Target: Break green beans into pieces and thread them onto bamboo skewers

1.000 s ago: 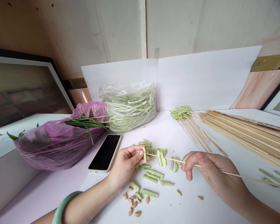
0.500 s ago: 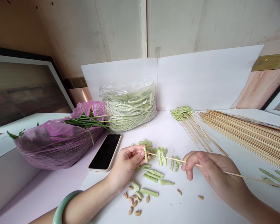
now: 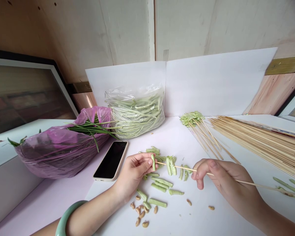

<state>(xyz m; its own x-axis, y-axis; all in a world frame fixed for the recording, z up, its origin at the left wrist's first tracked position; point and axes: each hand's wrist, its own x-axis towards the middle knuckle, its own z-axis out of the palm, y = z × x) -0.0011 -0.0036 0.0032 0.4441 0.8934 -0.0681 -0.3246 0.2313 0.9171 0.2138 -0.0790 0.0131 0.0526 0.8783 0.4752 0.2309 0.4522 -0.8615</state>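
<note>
Between the thumb and fingers of my left hand (image 3: 135, 173) is a short piece of green bean (image 3: 153, 162), held upright. The tip of a bamboo skewer (image 3: 184, 168) meets this piece; whether it has gone through I cannot tell. Several bean pieces (image 3: 171, 165) are threaded side by side on the skewer a little behind its tip. My right hand (image 3: 223, 180) is closed around the skewer's shaft, which runs on past the wrist to the right. Cut bean pieces (image 3: 162, 182) lie on the white surface below and behind my hands, with loose tan seeds (image 3: 142, 214) nearer me.
A phone (image 3: 111, 160) lies left of my hands, beside a purple bag (image 3: 64, 150) of green stalks. Behind stands a clear bag (image 3: 137, 114) of long beans. Filled skewers (image 3: 193, 118) lie at the back right, near many bare skewers (image 3: 255, 141). Bean strips (image 3: 288, 186) lie far right.
</note>
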